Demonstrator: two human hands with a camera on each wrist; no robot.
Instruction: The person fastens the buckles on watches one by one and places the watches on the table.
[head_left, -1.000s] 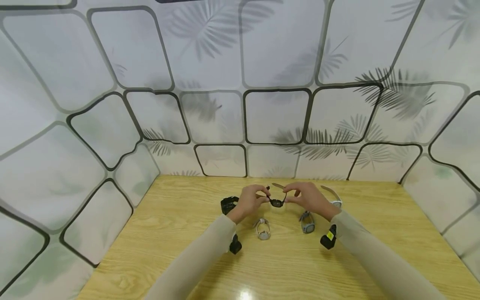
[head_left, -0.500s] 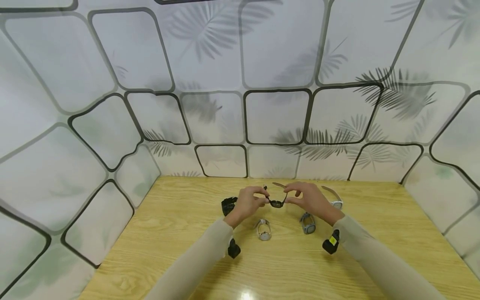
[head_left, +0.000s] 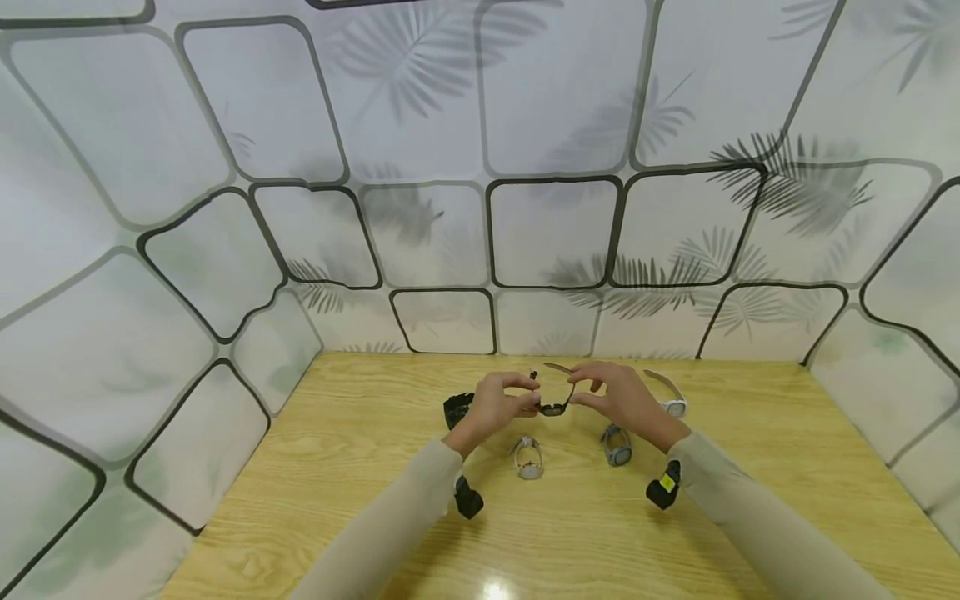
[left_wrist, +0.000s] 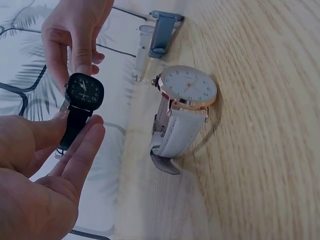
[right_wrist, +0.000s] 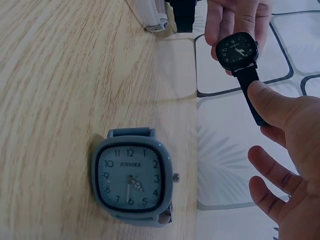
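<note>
A black wristwatch (head_left: 553, 409) with a squarish dark dial is held up between both hands, its strap undone and spread apart. My left hand (head_left: 497, 405) pinches the strap on the left side, close to the case. On the other side my right hand (head_left: 619, 400) grips the other strap half between thumb and fingers. In the left wrist view the black dial (left_wrist: 84, 92) faces the camera. A white-strapped watch with a rose-gold case (head_left: 529, 469) stands on the table below the left hand. Below the right hand is a grey-blue square watch (head_left: 618, 455).
A white watch (head_left: 676, 407) with its strap raised stands behind the right forearm. A black watch or strap (head_left: 457, 408) lies left of the left hand, partly hidden. The wooden table (head_left: 337, 467) meets patterned cloth walls (head_left: 442, 321) at the back and sides.
The left hand's fingers have shifted slightly on the strap near the case. The watch stays at nearly the same place, and the right hand has hardly moved.
</note>
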